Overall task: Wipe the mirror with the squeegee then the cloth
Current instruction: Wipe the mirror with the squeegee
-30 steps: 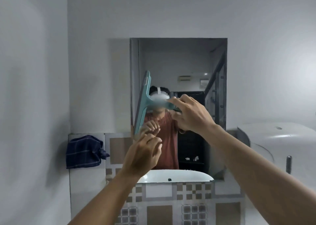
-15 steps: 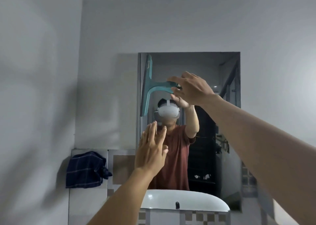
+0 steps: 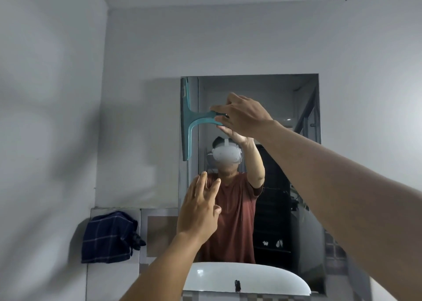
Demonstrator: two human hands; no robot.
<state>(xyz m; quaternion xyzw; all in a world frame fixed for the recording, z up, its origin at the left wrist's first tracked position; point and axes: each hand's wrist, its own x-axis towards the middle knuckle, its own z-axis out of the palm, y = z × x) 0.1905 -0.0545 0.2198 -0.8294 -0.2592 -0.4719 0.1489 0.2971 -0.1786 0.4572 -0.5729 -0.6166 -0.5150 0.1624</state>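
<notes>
The right hand (image 3: 245,115) grips a teal squeegee (image 3: 187,120) against the mirror's (image 3: 296,108) left edge; the left hand (image 3: 198,209) hovers open, empty.

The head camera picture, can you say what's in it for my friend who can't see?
A person's right hand holds a teal squeegee upright along the top left edge of a wall mirror. The left hand is raised, open and empty, lower down. A dark blue checked cloth sits left of the mirror.
</notes>
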